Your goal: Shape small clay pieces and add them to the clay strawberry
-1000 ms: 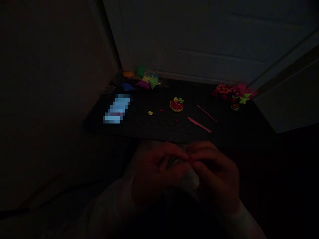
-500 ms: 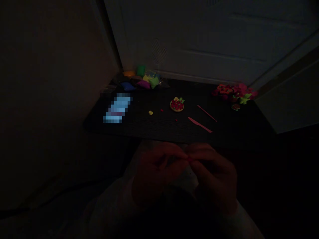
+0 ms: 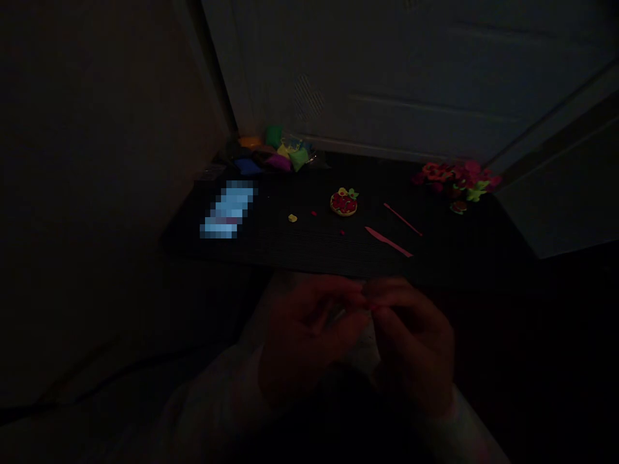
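Note:
In the dim light just in front of the table edge, my left hand (image 3: 307, 338) and my right hand (image 3: 418, 345) meet at the fingertips. Between them is a tiny bit of red modelling clay (image 3: 373, 308), mostly covered by the fingers. My right thumb and index finger pinch it; the left fingertips close on its other side. Beyond them on the dark table (image 3: 290, 248) sits a small round clay basket (image 3: 343, 205) with red filling and yellow and green pieces at its rim. Loose red bits (image 3: 342, 232) and a yellow clay piece (image 3: 293, 218) lie near it.
A pink clay knife (image 3: 388, 242) and a thin pink stick tool (image 3: 403, 220) lie right of the basket. Bagged coloured clay (image 3: 279, 161) is heaped at the back left, behind a blurred lit phone (image 3: 229, 209). Bright clay flowers (image 3: 457, 178) stand at the back right.
My left fingertips have parted slightly, and the right hand has shifted a little with the red clay in its pinch. Everything on the table has stayed put.

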### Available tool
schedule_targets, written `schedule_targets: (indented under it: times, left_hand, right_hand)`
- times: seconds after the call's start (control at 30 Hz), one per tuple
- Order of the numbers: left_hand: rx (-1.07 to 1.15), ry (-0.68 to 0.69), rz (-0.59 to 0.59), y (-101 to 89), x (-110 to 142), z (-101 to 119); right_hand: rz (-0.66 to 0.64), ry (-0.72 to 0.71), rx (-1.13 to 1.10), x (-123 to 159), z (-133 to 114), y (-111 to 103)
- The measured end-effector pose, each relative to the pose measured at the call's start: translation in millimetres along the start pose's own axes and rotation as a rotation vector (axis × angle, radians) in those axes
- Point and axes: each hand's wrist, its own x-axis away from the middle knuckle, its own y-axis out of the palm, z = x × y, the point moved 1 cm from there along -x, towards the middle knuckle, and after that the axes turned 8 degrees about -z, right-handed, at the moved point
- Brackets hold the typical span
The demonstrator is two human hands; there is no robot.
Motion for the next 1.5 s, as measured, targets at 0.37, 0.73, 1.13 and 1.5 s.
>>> schedule_targets:
  times: [0.37,0.73,1.13,1.5]
  left_hand:
    - [-0.220,0.138,0.039,0.4,-0.4,-1.6]
    - [-0.272,0.043,0.047,-7.0,-18.7,-13.1]
    - [-0.178,-0.074,0.029,-21.0,-51.2,-39.0]
    - [-0.189,-0.152,0.068,-28.5,-72.5,-42.8]
  right_hand:
    - [-0.014,0.369,-0.583,-4.9,7.0,13.6]
    - [-0.049,0.585,-0.768,-17.8,21.0,9.4]
    - [-0.086,0.691,-0.755,-43.0,52.9,0.2]
    - [-0.069,0.669,-0.225,-58.9,57.7,-17.1]
